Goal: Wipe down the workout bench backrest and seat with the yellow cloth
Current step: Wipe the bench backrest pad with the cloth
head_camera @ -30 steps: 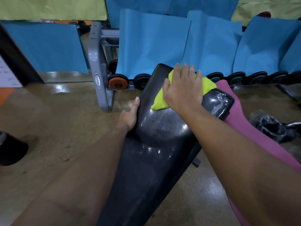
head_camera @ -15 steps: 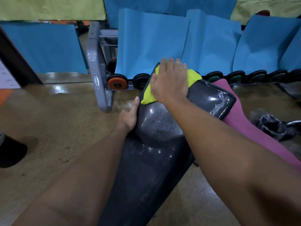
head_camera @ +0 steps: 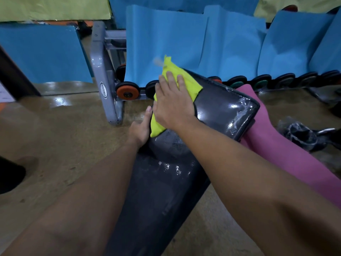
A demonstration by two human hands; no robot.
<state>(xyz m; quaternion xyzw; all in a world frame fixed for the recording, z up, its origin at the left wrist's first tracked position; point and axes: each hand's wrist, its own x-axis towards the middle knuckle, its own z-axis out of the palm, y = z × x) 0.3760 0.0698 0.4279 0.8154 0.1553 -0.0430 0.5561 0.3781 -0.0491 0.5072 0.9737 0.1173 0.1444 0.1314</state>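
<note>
My right hand [head_camera: 173,104] lies flat, fingers straight and slightly spread, pressing the bright yellow cloth [head_camera: 177,84] onto the far left corner of the glossy black padded bench backrest [head_camera: 221,109]. My left hand [head_camera: 141,129] grips the backrest's left edge, thumb up along the side, the other fingers hidden. The grey metal dumbbell rack [head_camera: 103,74] behind reads "MATRIX".

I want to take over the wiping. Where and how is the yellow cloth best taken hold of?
Take the yellow cloth by its loose far corner, coming from beyond the backrest top edge. That corner sticks up free, while the right hand presses the middle flat.
</note>
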